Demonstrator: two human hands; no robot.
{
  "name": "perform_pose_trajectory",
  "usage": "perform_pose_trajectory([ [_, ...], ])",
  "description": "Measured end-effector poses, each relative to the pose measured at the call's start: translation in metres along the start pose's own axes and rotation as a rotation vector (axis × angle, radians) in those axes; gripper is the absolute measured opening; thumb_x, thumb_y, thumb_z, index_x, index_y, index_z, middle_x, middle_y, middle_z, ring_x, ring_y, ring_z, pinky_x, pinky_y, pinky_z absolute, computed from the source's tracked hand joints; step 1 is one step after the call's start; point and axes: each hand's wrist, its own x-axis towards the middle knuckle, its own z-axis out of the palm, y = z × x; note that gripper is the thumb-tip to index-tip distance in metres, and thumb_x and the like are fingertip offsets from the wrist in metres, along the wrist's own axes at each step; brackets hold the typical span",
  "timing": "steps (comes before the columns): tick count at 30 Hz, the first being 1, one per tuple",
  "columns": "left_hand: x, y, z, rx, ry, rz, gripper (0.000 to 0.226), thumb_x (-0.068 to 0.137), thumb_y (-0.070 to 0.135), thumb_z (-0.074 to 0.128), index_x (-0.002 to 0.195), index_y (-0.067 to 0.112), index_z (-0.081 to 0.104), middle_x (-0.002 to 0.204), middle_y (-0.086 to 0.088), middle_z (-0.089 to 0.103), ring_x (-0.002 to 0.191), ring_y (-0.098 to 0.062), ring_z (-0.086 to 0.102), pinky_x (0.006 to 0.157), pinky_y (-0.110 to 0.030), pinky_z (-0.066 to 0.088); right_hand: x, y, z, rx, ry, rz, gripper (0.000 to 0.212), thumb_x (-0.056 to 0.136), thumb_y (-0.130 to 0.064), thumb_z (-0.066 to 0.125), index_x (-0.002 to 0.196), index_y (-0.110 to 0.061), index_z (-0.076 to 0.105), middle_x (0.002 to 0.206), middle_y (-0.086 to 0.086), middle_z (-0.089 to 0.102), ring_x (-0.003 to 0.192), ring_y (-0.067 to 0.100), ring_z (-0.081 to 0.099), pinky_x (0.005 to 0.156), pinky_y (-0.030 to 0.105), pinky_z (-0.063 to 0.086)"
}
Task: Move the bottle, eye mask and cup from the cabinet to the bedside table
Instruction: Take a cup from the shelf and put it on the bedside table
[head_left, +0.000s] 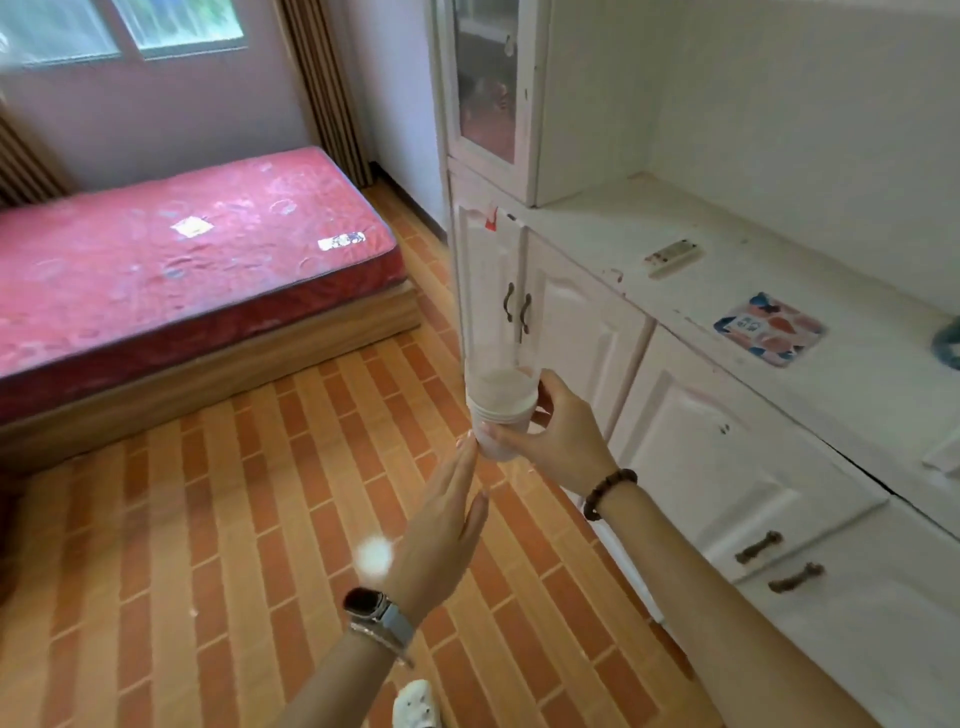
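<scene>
- Head view: my right hand (556, 436) grips the bottle (500, 397) at its white lower end, with thumb and fingers curled around it. The clear upper body rises in front of the cabinet (691, 431) doors.
- The bottle is in the air above the floor, just beside the cabinet and not resting on anything.
- My left hand (441, 519) is open with straight fingers. The fingertips (467, 444) are at the bottle's bottom edge - touching or just short of it, I cannot tell, because the picture is blurred there.
- I judge that the bottle is light and looks mostly empty. The wall seems thin plastic, smooth and a little slippery, so a hard squeeze may dent it.
- The best hold is, I think, the white ribbed part, which should be stiffer and less slippery, with the left palm under the base as support.
- It is tall, so it can tip - I should keep it upright.
- The bed (182, 270) is well apart, to the left. No bedside table is in view.
</scene>
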Motion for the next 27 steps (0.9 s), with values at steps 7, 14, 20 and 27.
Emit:
perform_pose_trajectory([
  [7, -0.037, -0.053, -0.052, 0.074, 0.135, -0.118, 0.056, 0.102, 0.035, 0.033, 0.148, 0.036, 0.001, 0.154, 0.017, 0.011, 0.143, -0.002, 0.013, 0.117, -0.026, 0.018, 0.016, -0.026, 0.093, -0.020, -0.158, -0.095, 0.070, 0.070, -0.036, 0.085, 0.129, -0.024, 0.049, 0.121, -0.007, 0.060, 0.113, 0.010, 0.058, 0.093, 0.027, 0.055],
  [14, -0.072, -0.118, -0.116, 0.104, 0.252, -0.226, 0.057, 0.101, 0.031, 0.035, 0.150, 0.029, 0.006, 0.157, 0.006, 0.019, 0.143, -0.007, 0.018, 0.117, -0.036, 0.025, 0.036, -0.060, 0.198, -0.005, -0.292, -0.179, 0.070, 0.071, -0.034, 0.084, 0.130, -0.024, 0.048, 0.120, -0.012, 0.059, 0.112, 0.004, 0.057, 0.087, 0.014, 0.051],
  [20, -0.104, -0.167, -0.171, 0.122, 0.341, -0.290, 0.056, 0.101, 0.029, 0.035, 0.150, 0.026, 0.007, 0.155, 0.006, 0.023, 0.142, -0.005, 0.019, 0.116, -0.030, 0.024, 0.046, -0.089, 0.286, 0.023, -0.378, -0.240, 0.066, 0.070, -0.033, 0.085, 0.123, -0.035, 0.046, 0.111, -0.027, 0.056, 0.107, -0.010, 0.054, 0.086, 0.008, 0.048],
  [27, -0.142, -0.216, -0.220, 0.137, 0.444, -0.392, 0.056, 0.101, 0.026, 0.038, 0.150, 0.025, 0.011, 0.153, 0.006, 0.028, 0.140, -0.003, 0.023, 0.114, -0.023, 0.024, 0.052, -0.112, 0.377, 0.051, -0.486, -0.291, 0.065, 0.070, -0.035, 0.084, 0.124, -0.032, 0.048, 0.114, -0.022, 0.058, 0.108, -0.002, 0.057, 0.087, 0.014, 0.051],
])
